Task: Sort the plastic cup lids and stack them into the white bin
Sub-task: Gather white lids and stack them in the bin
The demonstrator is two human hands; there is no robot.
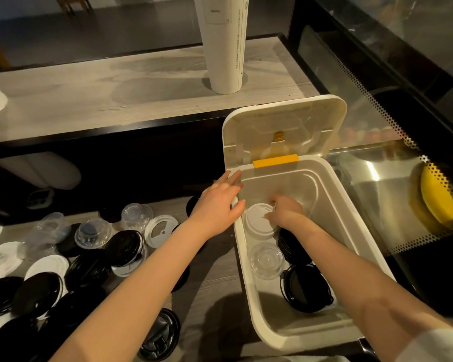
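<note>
Left hand (219,205), fingers flat, steadies rim of white plastic bin (356,220). Right hand (285,214) grips white round plastic lid (258,224) (inside bin); set level, centred, then let go.

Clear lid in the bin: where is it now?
Head view: the clear lid lies in the white bin by its left wall, just nearer the camera than the white lid, with a black lid to its right.

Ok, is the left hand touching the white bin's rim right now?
Touching. The head view shows the left hand laid across the side rim of the white bin, fingers straight, thumb over the edge, no gap visible.
</note>
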